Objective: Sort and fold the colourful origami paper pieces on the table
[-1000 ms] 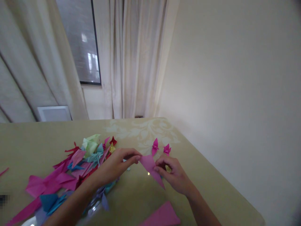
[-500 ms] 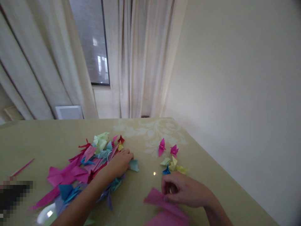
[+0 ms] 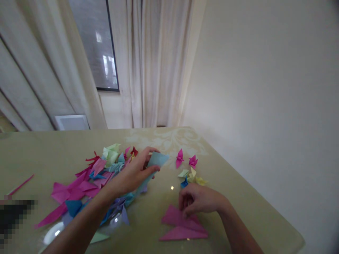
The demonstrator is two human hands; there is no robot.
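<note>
My left hand [image 3: 134,173] is closed on a light blue folded paper [image 3: 156,160], lifted just above the table beside a heap of coloured folded papers [image 3: 90,176]. My right hand [image 3: 197,201] rests knuckles up, fingers curled, on top of two pink folded triangles [image 3: 182,225] lying near the table's front edge. Whether it grips the top triangle I cannot make out. A few small origami pieces, two magenta [image 3: 185,160] and some yellow, pale green and blue ones [image 3: 192,176], sit just beyond my right hand.
The beige table [image 3: 238,197] ends at its right edge close to a plain wall. Curtains and a window stand behind the far edge. A pink paper strip [image 3: 21,183] lies at the far left. A blurred-out dark patch sits at the left border.
My left hand has lifted a light blue paper out of the heap. My right hand has laid the pink triangle down on the other pink one and stays on it.
</note>
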